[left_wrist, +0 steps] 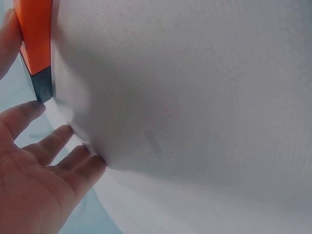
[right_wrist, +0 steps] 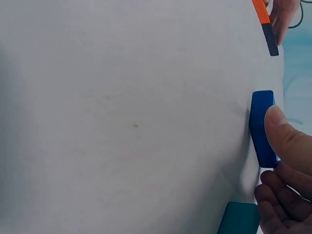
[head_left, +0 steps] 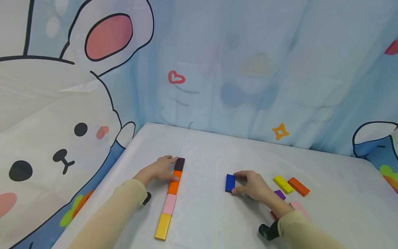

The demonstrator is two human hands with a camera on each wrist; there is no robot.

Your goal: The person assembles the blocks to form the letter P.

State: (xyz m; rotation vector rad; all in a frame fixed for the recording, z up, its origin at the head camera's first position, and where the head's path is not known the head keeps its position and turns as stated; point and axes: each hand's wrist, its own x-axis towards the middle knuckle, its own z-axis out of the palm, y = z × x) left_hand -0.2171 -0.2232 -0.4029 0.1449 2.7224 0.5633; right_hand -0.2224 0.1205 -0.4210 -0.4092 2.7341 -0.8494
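A straight row of blocks lies on the white table: black [head_left: 179, 164], orange [head_left: 173, 188], pink [head_left: 169, 204] and yellow [head_left: 163, 226]. My left hand [head_left: 162, 168] rests beside its far end. Its index fingertip touches the end of the black block [left_wrist: 43, 84], and the thumb lies against the orange side [left_wrist: 36, 36]. Further right, my right hand [head_left: 255, 185] pinches a blue block [head_left: 230, 183] between thumb and index finger. The right wrist view shows the thumb on the blue block [right_wrist: 262, 129], the other fingers curled below. A teal block [right_wrist: 239, 219] lies near those fingers.
Right of the right hand lie a yellow block [head_left: 283, 184], an orange-red block [head_left: 298, 186], a purple block [head_left: 280, 194] and a pink block [head_left: 300, 209]. A dark red block [head_left: 274, 216] is mostly hidden by the right forearm. A blue printed curtain [head_left: 233, 69] hangs behind the table.
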